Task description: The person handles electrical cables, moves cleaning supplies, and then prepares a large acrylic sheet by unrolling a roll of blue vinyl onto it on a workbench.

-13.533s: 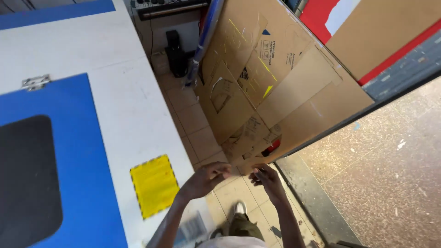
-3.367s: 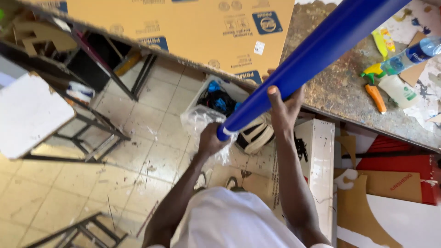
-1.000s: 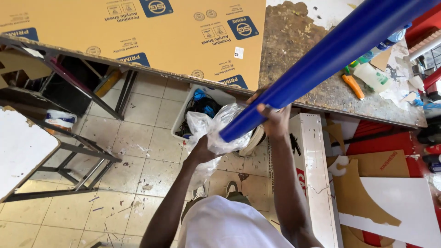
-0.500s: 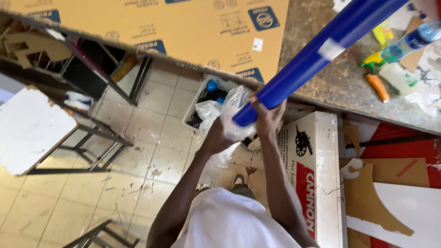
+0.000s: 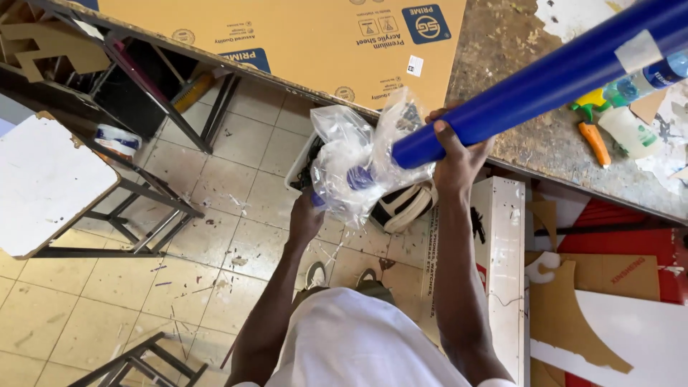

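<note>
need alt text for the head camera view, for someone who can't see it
Seen from above, a person's right hand grips the end of a long blue roll, while the left hand holds a clear plastic bag at that end. Beyond is a workbench with a brown paper-covered sheet and spray bottles, above a tiled floor.

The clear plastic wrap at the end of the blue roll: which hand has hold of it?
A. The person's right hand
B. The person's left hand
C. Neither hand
B: the left hand grips the clear plastic wrap from below, while the right hand grasps the blue roll itself.
</note>
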